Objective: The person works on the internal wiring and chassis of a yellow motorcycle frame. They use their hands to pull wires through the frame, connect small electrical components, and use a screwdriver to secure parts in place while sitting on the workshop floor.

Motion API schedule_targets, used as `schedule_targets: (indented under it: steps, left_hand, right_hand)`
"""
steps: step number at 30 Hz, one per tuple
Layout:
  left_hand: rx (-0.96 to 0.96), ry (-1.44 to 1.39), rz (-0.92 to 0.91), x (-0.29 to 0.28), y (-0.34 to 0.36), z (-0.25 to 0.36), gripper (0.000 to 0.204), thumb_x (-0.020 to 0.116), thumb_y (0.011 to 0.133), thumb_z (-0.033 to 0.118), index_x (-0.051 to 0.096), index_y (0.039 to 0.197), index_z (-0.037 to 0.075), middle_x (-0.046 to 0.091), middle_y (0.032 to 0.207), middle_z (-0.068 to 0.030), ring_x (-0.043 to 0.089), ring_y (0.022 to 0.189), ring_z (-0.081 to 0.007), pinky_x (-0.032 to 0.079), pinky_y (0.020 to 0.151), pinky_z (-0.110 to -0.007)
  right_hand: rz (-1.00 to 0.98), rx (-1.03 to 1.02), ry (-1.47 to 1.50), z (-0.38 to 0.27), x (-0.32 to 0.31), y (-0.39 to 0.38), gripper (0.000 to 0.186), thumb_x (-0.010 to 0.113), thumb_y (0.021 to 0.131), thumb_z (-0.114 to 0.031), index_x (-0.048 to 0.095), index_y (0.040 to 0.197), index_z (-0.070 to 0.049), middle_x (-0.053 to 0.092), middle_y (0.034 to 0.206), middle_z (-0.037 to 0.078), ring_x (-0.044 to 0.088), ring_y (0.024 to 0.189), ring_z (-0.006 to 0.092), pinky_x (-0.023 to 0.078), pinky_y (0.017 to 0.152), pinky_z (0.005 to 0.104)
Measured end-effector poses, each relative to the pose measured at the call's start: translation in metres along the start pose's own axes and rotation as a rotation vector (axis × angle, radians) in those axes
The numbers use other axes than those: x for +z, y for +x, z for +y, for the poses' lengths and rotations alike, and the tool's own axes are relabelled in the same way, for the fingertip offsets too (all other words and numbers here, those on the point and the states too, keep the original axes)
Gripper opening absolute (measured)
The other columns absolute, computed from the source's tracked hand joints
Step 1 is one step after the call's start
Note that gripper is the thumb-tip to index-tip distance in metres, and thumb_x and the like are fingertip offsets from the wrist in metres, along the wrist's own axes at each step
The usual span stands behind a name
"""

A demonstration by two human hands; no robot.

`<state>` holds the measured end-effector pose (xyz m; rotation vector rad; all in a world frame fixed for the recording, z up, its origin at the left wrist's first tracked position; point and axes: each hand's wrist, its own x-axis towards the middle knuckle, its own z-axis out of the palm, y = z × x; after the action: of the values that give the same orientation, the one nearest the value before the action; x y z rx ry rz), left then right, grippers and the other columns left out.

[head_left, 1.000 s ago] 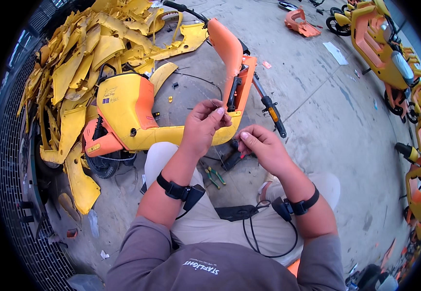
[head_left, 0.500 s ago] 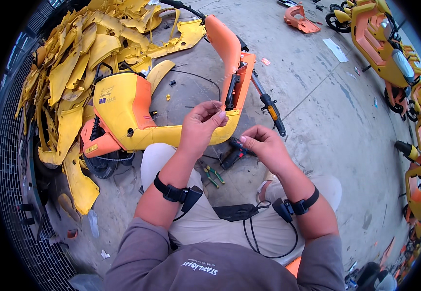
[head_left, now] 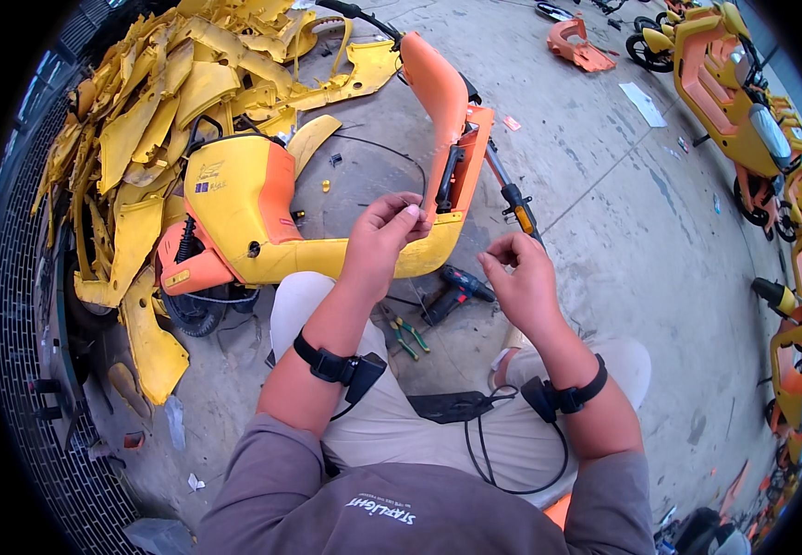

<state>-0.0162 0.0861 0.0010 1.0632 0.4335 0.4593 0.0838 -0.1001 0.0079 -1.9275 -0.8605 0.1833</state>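
- Pinching at the fingertips, the left hand [head_left: 384,236] is raised in front of the yellow-and-orange plastic scooter body [head_left: 322,262]; whether it touches the body cannot be told from this angle.
- Left grip: thumb against forefinger, but whether anything lies between them is too small to make out.
- Right grip: the right hand [head_left: 524,282] is raised apart from the left, thumb and forefinger curled toward each other; I cannot tell whether they grasp anything.
- The scooter body stands on the grey concrete floor [head_left: 623,277] ahead of the person's knees, its tall orange front panel [head_left: 435,83] rising beyond the left fingertips.
- The step in hand appears to be fine fingertip work, with both tools left down.
- The dark cordless drill with red accents [head_left: 456,294] lies on the floor, left of the right hand in view; the green-handled pliers [head_left: 415,335] lie near it, closer to the person.
- The next move seems to call for a steady left pinch; using the drill would call for a right-hand reach down and leftward, with fingers spread.
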Motion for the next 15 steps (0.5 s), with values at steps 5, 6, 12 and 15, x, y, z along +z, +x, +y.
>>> schedule_targets:
  steps: [5,6,12,15]
  left_hand:
    - [0.017,0.049,0.030,-0.004,0.002,0.000,0.022,0.055,0.093,0.009,0.055,0.113,0.000,0.061,0.093,-0.0080,0.060,0.086,-0.0162,0.051,0.081,-0.031]
    - [0.016,0.048,0.028,-0.003,0.002,0.000,0.022,0.055,0.093,0.009,0.055,0.113,0.000,0.061,0.093,-0.0080,0.060,0.086,-0.0162,0.051,0.081,-0.031]
    - [0.081,0.128,-0.051,0.002,-0.001,-0.001,0.025,0.054,0.094,0.008,0.055,0.118,-0.001,0.063,0.093,-0.0048,0.060,0.085,-0.0116,0.050,0.081,-0.026]
    - [0.089,0.108,-0.080,0.003,-0.001,-0.002,0.026,0.055,0.094,0.008,0.055,0.119,0.000,0.062,0.094,-0.0044,0.060,0.086,-0.0115,0.049,0.081,-0.026]
  right_hand:
    - [-0.087,0.053,-0.031,0.003,-0.003,-0.001,0.014,0.067,0.084,-0.009,0.061,0.094,0.000,0.059,0.082,0.004,0.055,0.073,0.0106,0.047,0.070,0.0255]
    - [-0.149,0.112,0.140,0.004,-0.002,-0.002,0.015,0.066,0.085,-0.009,0.062,0.096,0.000,0.060,0.082,0.004,0.056,0.074,0.0116,0.046,0.070,0.0260]
    - [-0.369,0.418,0.629,-0.003,-0.011,0.005,0.020,0.060,0.092,-0.016,0.064,0.103,0.000,0.062,0.085,0.000,0.054,0.078,0.0079,0.045,0.071,0.0241]
    - [-0.402,0.443,0.664,-0.004,-0.014,0.005,0.019,0.060,0.092,-0.016,0.064,0.101,0.000,0.062,0.085,0.001,0.054,0.079,0.0072,0.045,0.071,0.0237]
